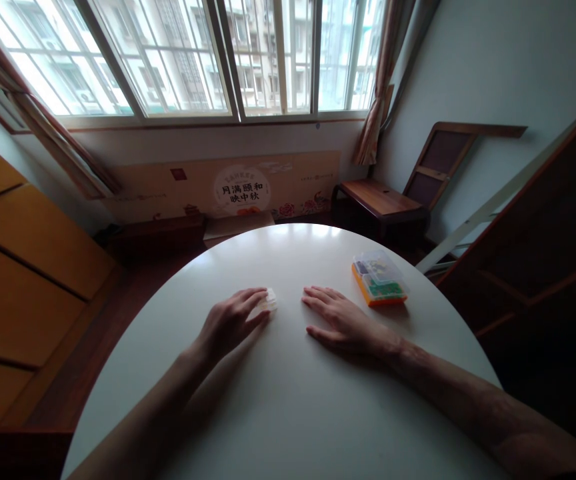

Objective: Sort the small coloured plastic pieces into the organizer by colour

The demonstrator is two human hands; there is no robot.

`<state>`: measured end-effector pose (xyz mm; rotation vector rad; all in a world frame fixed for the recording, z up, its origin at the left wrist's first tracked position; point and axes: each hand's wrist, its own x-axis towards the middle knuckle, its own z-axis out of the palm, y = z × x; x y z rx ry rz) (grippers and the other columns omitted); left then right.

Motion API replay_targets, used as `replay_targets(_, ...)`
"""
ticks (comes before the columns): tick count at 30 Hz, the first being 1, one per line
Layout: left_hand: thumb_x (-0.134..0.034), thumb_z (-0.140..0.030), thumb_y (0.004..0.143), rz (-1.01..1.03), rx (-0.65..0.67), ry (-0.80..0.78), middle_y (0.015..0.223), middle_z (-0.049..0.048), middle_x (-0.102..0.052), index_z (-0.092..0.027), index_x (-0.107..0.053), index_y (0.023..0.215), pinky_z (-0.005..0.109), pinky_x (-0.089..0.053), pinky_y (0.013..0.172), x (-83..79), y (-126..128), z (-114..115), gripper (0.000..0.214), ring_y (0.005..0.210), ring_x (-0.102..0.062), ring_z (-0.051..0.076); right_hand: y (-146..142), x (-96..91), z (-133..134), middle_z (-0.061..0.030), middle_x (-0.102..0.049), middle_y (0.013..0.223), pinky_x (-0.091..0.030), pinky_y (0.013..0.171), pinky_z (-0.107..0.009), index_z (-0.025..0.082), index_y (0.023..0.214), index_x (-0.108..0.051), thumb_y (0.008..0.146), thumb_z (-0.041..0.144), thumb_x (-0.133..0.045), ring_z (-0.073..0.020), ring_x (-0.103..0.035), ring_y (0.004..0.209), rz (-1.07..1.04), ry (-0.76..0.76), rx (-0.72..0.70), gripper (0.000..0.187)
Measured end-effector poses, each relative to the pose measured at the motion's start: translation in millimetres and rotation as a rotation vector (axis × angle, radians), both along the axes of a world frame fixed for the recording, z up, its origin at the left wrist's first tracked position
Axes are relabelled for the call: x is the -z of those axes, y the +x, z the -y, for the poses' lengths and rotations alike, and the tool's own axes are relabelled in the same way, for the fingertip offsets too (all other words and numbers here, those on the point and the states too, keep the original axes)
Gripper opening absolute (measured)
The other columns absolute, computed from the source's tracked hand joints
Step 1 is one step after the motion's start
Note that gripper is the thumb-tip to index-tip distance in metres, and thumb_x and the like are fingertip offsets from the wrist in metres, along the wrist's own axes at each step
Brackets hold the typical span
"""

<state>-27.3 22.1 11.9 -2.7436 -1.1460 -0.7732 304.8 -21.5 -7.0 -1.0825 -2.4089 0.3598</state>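
Note:
My left hand (233,319) rests at the middle of the white round table (298,407). Its thumb and fingers close around a small translucent plastic piece (271,300), partly covered by the fingers; its exact kind is too small to tell. Palm down on the tabletop, my right hand (335,317) lies flat with its fingers stretched out toward the left hand, and nothing is in it. Just beyond the right wrist stands a plastic box (378,280) with an orange base and a clear lid; green and other coloured small pieces show through it.
The table's curved far edge faces a low wooden bench (385,197) and a long printed cardboard panel (168,190) under a barred window. Orange-brown cabinets (23,280) are at the left, and a dark wooden panel (548,220) leans at the right.

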Motion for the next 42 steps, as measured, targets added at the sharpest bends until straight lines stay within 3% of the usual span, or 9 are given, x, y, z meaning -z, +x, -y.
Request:
replay_targets(4,-0.062,-0.039,0.110,0.066,0.139,-0.009,0.143,0.0099,-0.075,-0.025,-0.072,0.137,0.037,-0.067,0.101,3.7,23.0,12.9,0.032,0.118,-0.080,0.026,-0.7,-0.8,2.7,-0.0167,-0.051,0.168,-0.045,0.129,-0.055,0.022,0.165,-0.045,0.101,0.042,-0.073,-0.0340,-0.051,0.155,-0.059,0.016,0.015,0.072)
replay_targets(10,-0.060,-0.024,0.111,0.177,0.266,-0.096,0.141,0.0097,-0.075,-0.028,-0.077,0.128,0.035,-0.067,0.096,2.5,37.6,18.3,0.025,0.118,-0.079,0.024,0.3,-0.5,3.2,-0.0126,-0.060,0.161,-0.052,0.122,-0.055,0.026,0.148,-0.058,0.102,0.041,-0.076,-0.0321,-0.060,0.146,-0.155,0.050,-0.025,0.052)
replay_targets(19,-0.067,-0.031,0.108,0.367,0.284,-0.318,0.133,0.0105,-0.074,-0.030,-0.078,0.129,0.038,-0.066,0.098,13.6,39.0,13.8,0.023,0.115,-0.077,0.023,-9.8,-3.1,3.1,-0.0116,-0.068,0.151,-0.055,0.117,-0.050,0.026,0.143,-0.060,0.100,0.042,-0.080,-0.0300,-0.066,0.138,-0.243,0.061,-0.036,0.050)
replay_targets(25,-0.073,-0.033,0.105,0.365,0.279,-0.401,0.130,0.0090,-0.075,-0.026,-0.073,0.125,0.037,-0.063,0.101,13.0,47.8,18.5,0.021,0.116,-0.075,0.022,-14.9,-2.6,3.4,-0.0100,-0.076,0.136,-0.057,0.112,-0.049,0.025,0.141,-0.062,0.106,0.038,-0.073,-0.0285,-0.072,0.126,-0.230,0.081,-0.059,0.039)
replay_targets(42,-0.069,-0.035,0.107,0.340,0.284,-0.416,0.133,0.0087,-0.073,-0.027,-0.068,0.131,0.038,-0.060,0.106,15.4,47.3,17.0,0.025,0.121,-0.072,0.023,-15.5,-4.2,5.9,-0.0103,-0.073,0.137,-0.057,0.111,-0.049,0.026,0.131,-0.063,0.105,0.028,-0.072,-0.0283,-0.070,0.126,-0.218,0.052,-0.074,0.028)
